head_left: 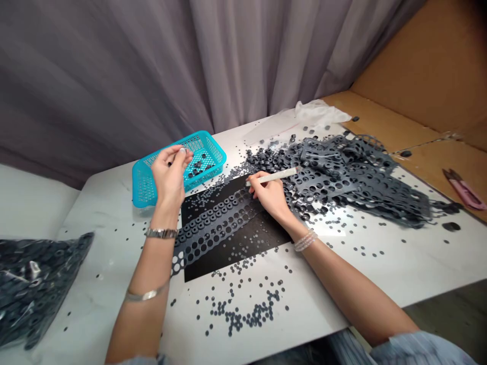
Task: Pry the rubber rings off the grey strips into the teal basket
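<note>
My right hand [269, 196] grips a slim white pen-like stick [279, 175], its lower end over a perforated dark foam strip [213, 234]. Rows of round holes run along the strip, and one side still carries ring-shaped pieces. Beneath the strip lies a black mat [201, 271] scattered with small discs. Raised above the near side of a turquoise basket [142, 190], my left hand [172, 170] has its fingers curled together. A small dark spot shows at its fingers; what it holds is too small to make out. Several black rings [198, 167] lie inside the basket.
A heap of used perforated strips [342, 172] and loose rings covers the right side. Pink-handled snips [464, 190] rest on cardboard [429, 157]. A clear bag of dark pieces [36, 289] lies at left. Tiny discs [251, 314] litter the white table [114, 213].
</note>
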The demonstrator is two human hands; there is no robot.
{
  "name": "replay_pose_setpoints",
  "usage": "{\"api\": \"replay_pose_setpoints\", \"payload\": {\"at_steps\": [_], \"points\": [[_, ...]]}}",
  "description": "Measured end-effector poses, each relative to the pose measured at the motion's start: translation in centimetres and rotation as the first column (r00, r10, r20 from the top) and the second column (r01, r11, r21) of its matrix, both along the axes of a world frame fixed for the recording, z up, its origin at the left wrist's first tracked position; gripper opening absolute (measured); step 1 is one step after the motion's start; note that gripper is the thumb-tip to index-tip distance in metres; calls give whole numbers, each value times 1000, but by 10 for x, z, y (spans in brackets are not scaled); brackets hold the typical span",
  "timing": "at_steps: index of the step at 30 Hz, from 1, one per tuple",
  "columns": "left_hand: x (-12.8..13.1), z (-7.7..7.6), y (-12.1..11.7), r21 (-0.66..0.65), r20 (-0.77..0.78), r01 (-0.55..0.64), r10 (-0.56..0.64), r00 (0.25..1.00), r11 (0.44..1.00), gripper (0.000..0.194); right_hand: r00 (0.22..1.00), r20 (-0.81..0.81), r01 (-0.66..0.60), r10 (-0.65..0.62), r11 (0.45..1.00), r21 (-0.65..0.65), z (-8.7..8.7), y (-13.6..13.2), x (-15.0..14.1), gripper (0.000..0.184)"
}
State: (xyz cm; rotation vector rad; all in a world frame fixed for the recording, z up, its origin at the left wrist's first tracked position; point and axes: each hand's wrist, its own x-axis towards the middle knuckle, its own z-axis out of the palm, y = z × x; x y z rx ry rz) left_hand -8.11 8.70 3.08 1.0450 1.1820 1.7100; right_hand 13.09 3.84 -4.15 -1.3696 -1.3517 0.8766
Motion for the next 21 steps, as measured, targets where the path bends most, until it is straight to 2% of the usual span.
{"api": "replay_pose_setpoints", "payload": {"at_steps": [1,3,5,7,9,12,14,17,19,21], "points": [[-5,0,10,4,-105,-20,20,994,1000,7,1000,5,-4,4,1000,0,1,0,0,26],[-14,-1,25,-78,-250,-26,6,968,997,20,1000,17,-10,10,1000,-4,2,-1,0,25],[-22,-4,31,-185,-294,-8,-48,955,983,39,1000,23,-13,13,1000,-6,2,-1,0,25],[-28,-9,30,-237,-287,7,-77,955,971,52,1000,19,-18,18,1000,-9,2,-1,0,24],[-29,-11,21,-222,-301,-10,-59,952,975,52,999,3,-33,33,999,-20,3,-1,0,23],[-20,-13,-2,-132,-424,-44,-16,906,990,36,995,-40,-89,88,995,-47,4,-3,-2,22],[-7,-13,-21,-95,-562,-11,-45,826,995,23,988,-65,-145,141,987,-64,4,-4,-3,21],[17,-17,-50,-166,-743,151,-225,630,974,16,976,-44,-218,215,973,-80,3,-5,-5,20],[31,-23,-64,-220,-807,245,-317,497,944,16,969,8,-244,245,967,-80,2,-5,-6,19],[40,-31,-72,-240,-832,299,-354,428,924,19,964,71,-252,257,965,-70,2,-6,-6,19]]}}
